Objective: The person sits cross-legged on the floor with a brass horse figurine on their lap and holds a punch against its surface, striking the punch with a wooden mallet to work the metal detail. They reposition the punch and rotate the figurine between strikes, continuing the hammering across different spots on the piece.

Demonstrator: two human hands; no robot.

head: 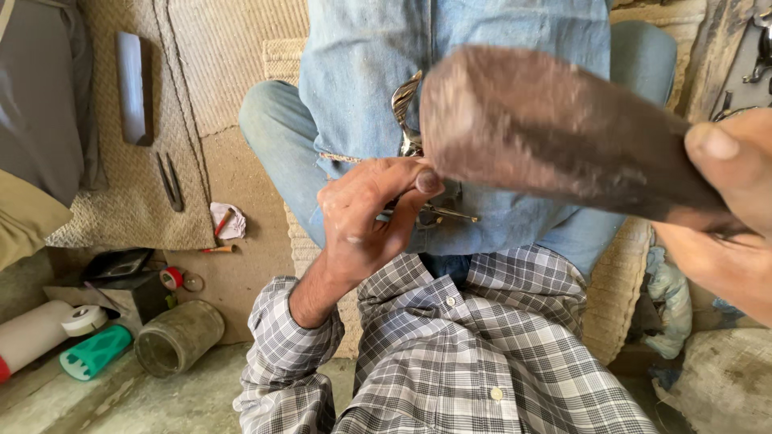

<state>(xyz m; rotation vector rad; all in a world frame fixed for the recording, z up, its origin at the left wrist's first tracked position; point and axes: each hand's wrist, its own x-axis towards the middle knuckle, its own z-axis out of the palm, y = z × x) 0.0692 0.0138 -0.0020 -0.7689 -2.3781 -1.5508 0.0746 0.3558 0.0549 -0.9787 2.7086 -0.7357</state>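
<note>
A: While sitting cross-legged, left hand (366,217)?
B: Pinching shiny metal piece (408,120) over lap.
A: Right hand (724,201)?
B: Wrapped tight round wooden mallet (547,128), raised, just beside the piece.

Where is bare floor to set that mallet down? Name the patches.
Bare patches: the tan floor between the woven mat and the denim knee; the concrete below the jar. Left edge is crowded.

At lower left lies a green packet (95,351) beside a white cylinder (32,333), possibly a wrapped roll.
</note>
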